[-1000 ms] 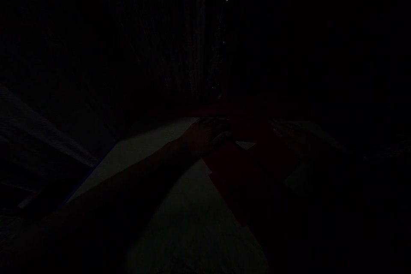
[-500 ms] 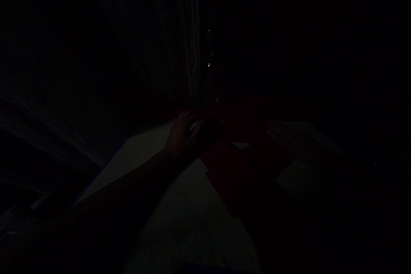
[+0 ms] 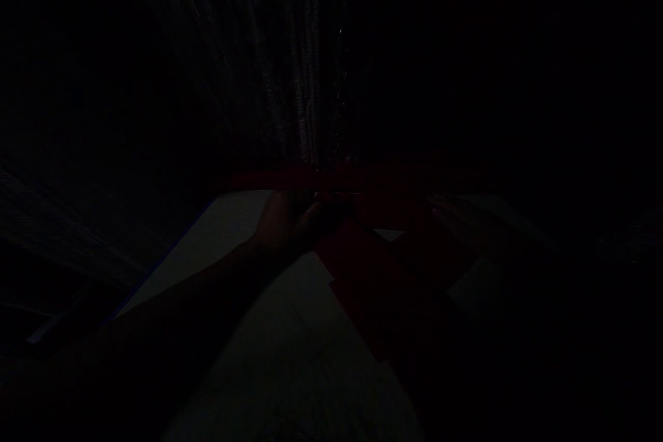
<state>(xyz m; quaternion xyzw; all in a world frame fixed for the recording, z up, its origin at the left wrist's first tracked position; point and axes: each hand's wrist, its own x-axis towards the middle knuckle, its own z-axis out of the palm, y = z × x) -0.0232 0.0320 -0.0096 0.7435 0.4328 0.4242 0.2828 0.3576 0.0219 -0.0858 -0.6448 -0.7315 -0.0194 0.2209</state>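
The view is very dark. My left hand (image 3: 287,217) reaches in from the lower left to the far edge of a pale surface (image 3: 305,331), where red material (image 3: 362,262) lies. Its fingers are lost in shadow beside the red material, so what they hold cannot be made out. To the right, my right hand (image 3: 456,217) shows only faintly, next to the right part of the red material. Its fingers are too dim to read.
A blue edge (image 3: 166,252) runs along the left side of the pale surface. Beyond the far edge, dim vertical streaks (image 3: 305,83) and small bright specks rise in the dark.
My left hand has shifted slightly left, and its fingers show less. More red now shows along the far edge, beyond my left hand.
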